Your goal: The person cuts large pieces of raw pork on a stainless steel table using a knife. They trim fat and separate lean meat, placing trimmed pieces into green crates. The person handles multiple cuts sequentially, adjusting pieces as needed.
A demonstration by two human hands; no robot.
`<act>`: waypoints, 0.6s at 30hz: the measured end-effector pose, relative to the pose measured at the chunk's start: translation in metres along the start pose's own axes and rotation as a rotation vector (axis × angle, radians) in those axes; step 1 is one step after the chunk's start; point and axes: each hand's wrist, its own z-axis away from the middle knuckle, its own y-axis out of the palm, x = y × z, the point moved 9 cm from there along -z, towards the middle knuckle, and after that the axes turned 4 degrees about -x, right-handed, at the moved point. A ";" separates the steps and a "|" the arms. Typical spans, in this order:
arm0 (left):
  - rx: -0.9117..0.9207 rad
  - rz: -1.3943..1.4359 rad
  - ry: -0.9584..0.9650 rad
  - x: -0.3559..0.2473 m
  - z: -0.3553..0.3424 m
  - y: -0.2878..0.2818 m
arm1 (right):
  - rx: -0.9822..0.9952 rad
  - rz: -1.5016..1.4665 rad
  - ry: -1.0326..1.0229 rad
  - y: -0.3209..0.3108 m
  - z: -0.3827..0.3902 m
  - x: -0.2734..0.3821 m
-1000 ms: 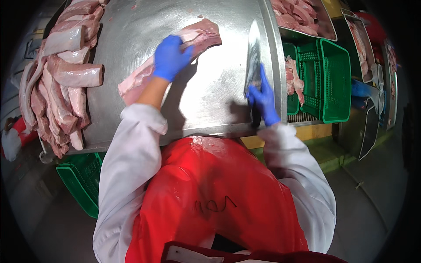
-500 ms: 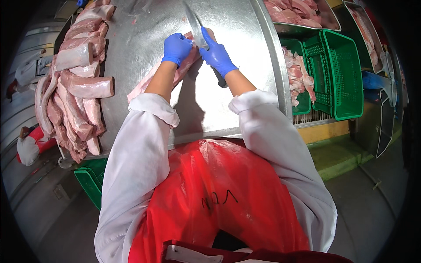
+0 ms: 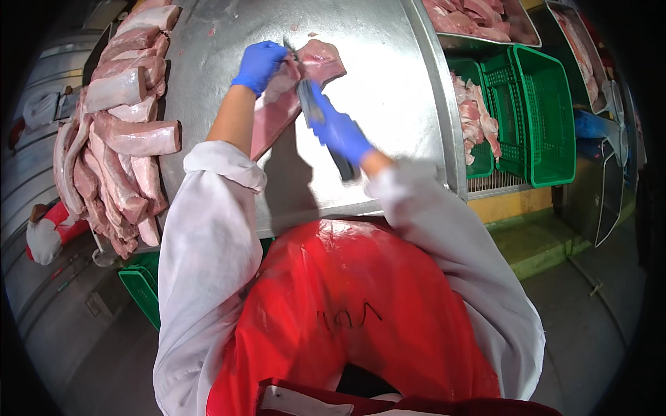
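A long pink slab of raw meat [image 3: 277,114] lies slantwise on the metal work table [image 3: 388,90], its far end spread to the right. My left hand [image 3: 259,68], in a blue glove, is closed on the slab's left edge near that end. My right hand [image 3: 338,133], also blue-gloved and blurred by motion, grips a knife [image 3: 344,167] by its dark handle. The blade points away from me across the slab, close to the left fingers; part of it is hard to make out.
Raw meat strips [image 3: 132,135] are piled along the table's left side. To the right stand a green crate [image 3: 548,114], another holding meat trimmings [image 3: 470,118], and a metal tray of meat pieces [image 3: 479,38]. A person [image 3: 52,232] is at far left.
The knife and my right hand have come down nearer to me, the blade dropping onto the slab. My left hand has shifted slightly left and away, and the slab's far end now lies exposed.
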 end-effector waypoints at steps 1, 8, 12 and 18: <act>-0.004 0.152 -0.064 0.013 -0.008 -0.018 | 0.048 0.054 0.004 0.007 0.035 -0.008; -0.315 -0.104 -0.355 0.091 -0.019 -0.095 | -0.183 -0.101 0.061 -0.086 0.029 0.004; -0.124 -0.787 -0.093 0.037 -0.009 -0.032 | -0.312 0.017 0.041 -0.092 -0.037 0.002; -0.113 -0.707 0.051 0.021 -0.002 -0.024 | -0.177 -0.029 -0.004 -0.011 -0.122 -0.021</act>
